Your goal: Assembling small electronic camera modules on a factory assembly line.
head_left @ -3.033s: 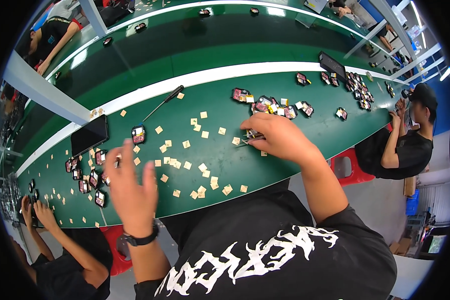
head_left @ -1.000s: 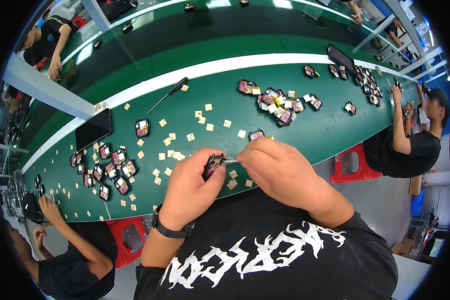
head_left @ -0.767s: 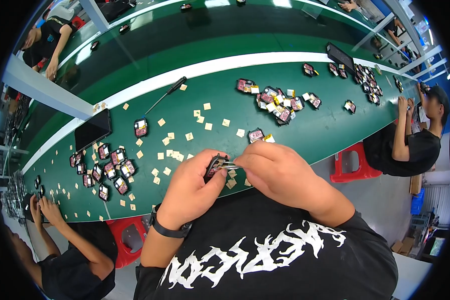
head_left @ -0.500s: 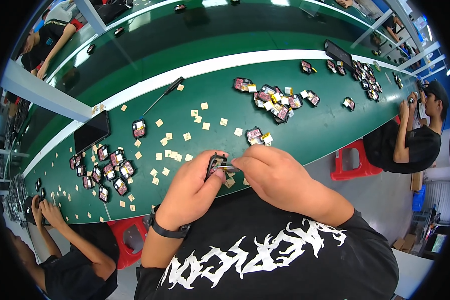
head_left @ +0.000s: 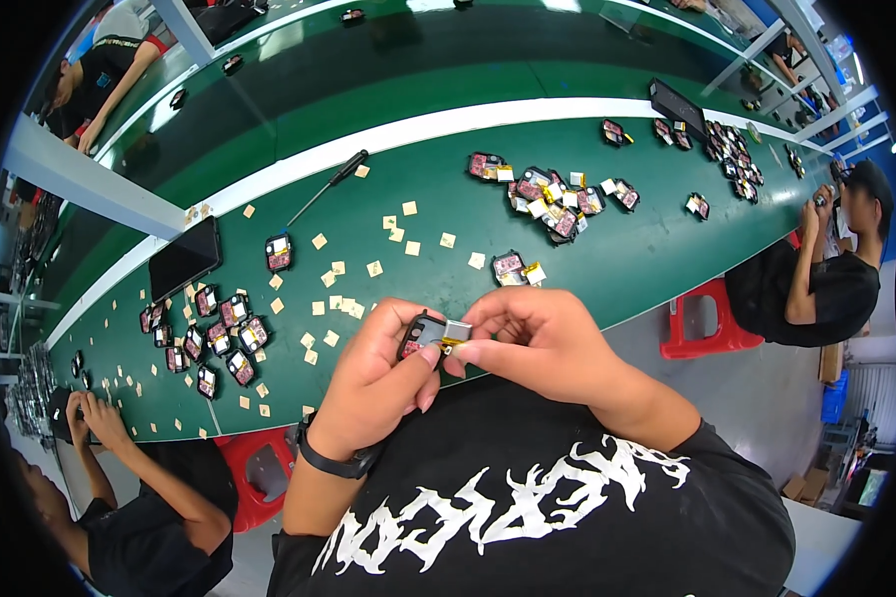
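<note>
Just above the table's near edge, my left hand (head_left: 368, 373) grips a small black device casing (head_left: 405, 348), its thumb over the open side. Part of a pinkish-red circuit board shows inside. A silver pouch battery (head_left: 457, 330) with yellow tape sticks out on the casing's right. My right hand (head_left: 553, 343) is closed, pinching the battery's taped end between thumb and fingers. Thin leads seem to run between battery and casing, though fingers partly hide them. Another open casing (head_left: 509, 269) with a battery beside it lies just beyond my right hand.
Open casings lie in a heap (head_left: 558, 204) ahead and a group (head_left: 231, 311) to the left. Small beige squares (head_left: 336, 302) are scattered across the green table (head_left: 388, 179). A screwdriver (head_left: 340, 174) and black tray (head_left: 186, 261) lie farther back. Co-workers sit on both sides.
My left hand has tipped the casing, so its open side shows more. The battery's broad silver face has turned into view, and my right hand's fingers have shifted around its edge.
</note>
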The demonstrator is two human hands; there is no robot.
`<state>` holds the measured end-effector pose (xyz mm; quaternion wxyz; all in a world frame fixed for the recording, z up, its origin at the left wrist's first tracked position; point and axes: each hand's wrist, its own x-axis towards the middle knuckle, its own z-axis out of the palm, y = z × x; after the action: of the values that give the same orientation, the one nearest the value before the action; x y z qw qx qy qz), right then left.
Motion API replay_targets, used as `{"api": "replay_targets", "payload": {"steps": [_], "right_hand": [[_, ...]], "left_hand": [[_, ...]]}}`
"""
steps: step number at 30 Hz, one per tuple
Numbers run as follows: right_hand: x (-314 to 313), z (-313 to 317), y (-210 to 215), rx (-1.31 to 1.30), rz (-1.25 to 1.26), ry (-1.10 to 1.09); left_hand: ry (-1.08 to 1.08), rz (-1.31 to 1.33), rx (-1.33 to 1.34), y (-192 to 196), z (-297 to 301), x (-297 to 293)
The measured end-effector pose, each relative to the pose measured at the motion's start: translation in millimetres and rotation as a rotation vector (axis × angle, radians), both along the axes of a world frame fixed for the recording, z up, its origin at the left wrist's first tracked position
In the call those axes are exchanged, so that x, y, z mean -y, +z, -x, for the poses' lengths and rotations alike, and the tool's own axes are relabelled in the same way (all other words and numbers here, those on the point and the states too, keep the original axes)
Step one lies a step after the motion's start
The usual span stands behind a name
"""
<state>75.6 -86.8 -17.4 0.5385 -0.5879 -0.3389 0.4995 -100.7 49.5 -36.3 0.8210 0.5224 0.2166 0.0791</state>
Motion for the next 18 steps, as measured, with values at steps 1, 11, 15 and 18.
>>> {"api": "replay_targets", "payload": {"steps": [1,11,15,18], "right_hand": [[-3,2,0,0.004,0.049,0.034],[-5,5,-5,0.103,-0.036,0.004],[-6,3,-12,0.211,-0.058,-0.014],[-5,1,-14,0.285,-0.125,-0.018]], "left_hand": [[-0.001,0.001,-0.001,-1,-1,2],[0.017,-0.293,-0.06,-9,-4,9],[0.008,-0.418,-0.038,-8,-5,12],[-0.009,-0.491,-0.012,-11,-5,12]]}}
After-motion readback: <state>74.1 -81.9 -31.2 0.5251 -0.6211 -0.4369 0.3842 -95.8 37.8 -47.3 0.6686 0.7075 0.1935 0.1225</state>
